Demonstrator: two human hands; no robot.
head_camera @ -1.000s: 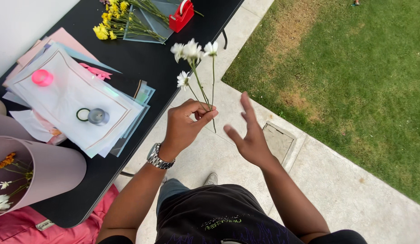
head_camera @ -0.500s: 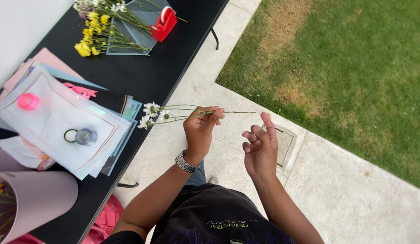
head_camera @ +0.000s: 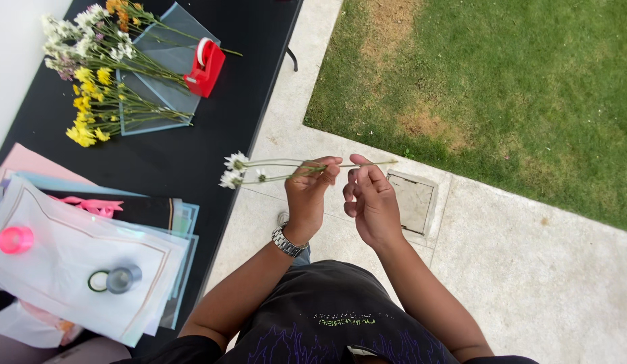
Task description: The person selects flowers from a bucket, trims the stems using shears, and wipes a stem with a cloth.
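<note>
My left hand pinches a small bunch of thin green stems with white daisy-like flowers, held sideways over the pale concrete paving just off the edge of the black table, blooms pointing toward the table. My right hand is at the cut ends, fingers curled and apparently touching the stems; I can't tell if it actually grips. Risks as I judge them: the stems are thin, so a pull or twist between the two hands could snap one. The pinch is light, so a stem could slip and drop onto the paving. The heads hang unsupported and could brush the table edge. Loose yellow and white flowers and a red tape dispenser sit well apart on the table.
</note>
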